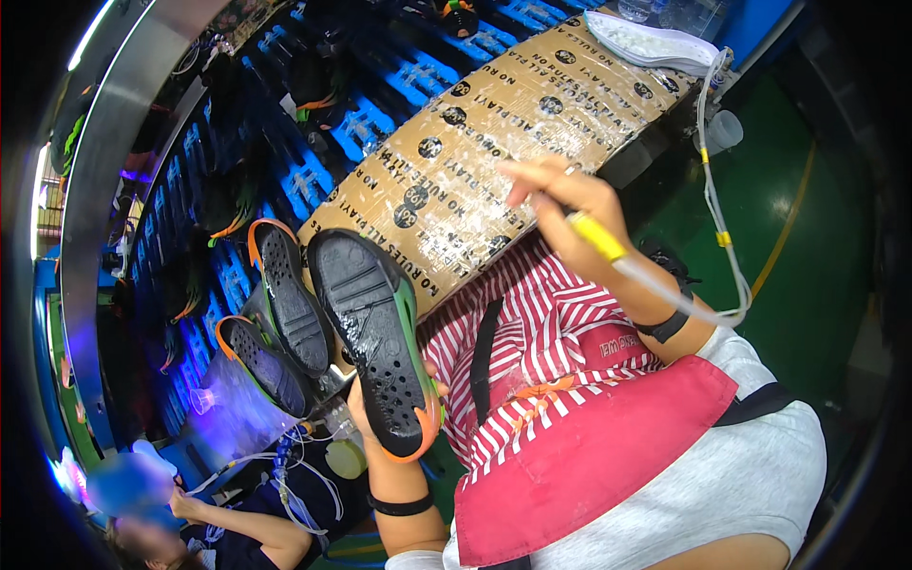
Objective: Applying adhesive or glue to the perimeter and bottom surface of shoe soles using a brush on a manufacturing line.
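My left hand (359,408) is wrapped around the heel end of a shoe sole (366,313). The sole has a black inner face with holes and grooves, a green side and an orange heel edge; its inner face is turned up and looks wet in places. In my right hand (575,209) is a yellow-handled tool (597,236) with a pale tube at its back end. Its tip is hidden by my fingers. This hand hovers over the near edge of a cardboard sheet (513,114) smeared with shiny whitish residue.
Two similar soles (293,313) (264,366) lie just left of the held one. Beyond runs a blue-slatted conveyor (361,123) carrying dark shoe parts. A white sole-shaped piece (655,46) sits at the far right; a hose (705,142) loops down beside it. Another person (256,527) works at lower left.
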